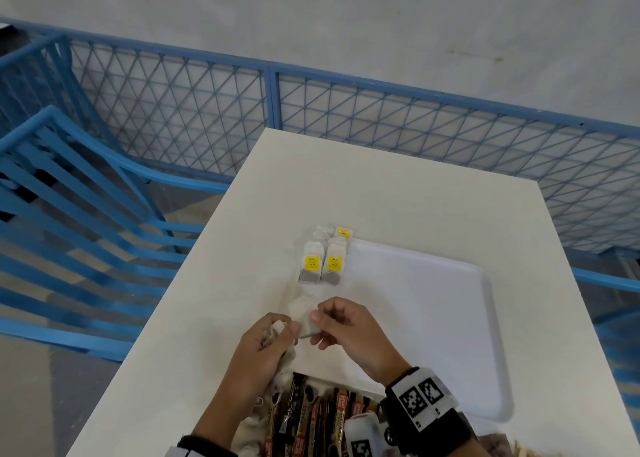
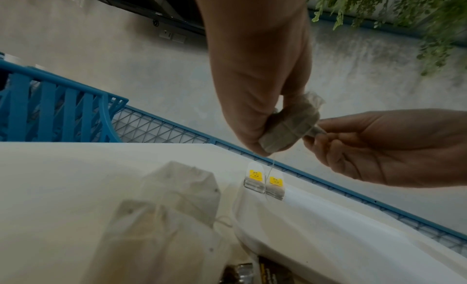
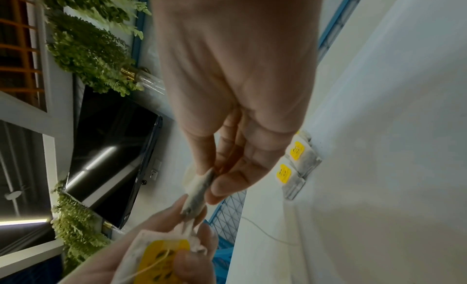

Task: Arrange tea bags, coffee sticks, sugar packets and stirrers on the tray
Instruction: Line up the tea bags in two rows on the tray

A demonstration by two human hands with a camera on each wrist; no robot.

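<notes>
Two hands meet over the near middle of the white worktop point(image 1: 398, 193). On the left, the left hand point(image 1: 263, 349) grips several tea bags, a yellow tag point(image 3: 161, 256) against its palm. Its thumb and the right hand point(image 1: 349, 328) both pinch one tea bag point(image 1: 306, 321) held between them. Farther toward the far edge, two rows of laid tea bags point(image 1: 323, 256) sit at the white tray's point(image 1: 485, 335) left corner. Coffee sticks point(image 1: 322, 418) lie at the near edge.
</notes>
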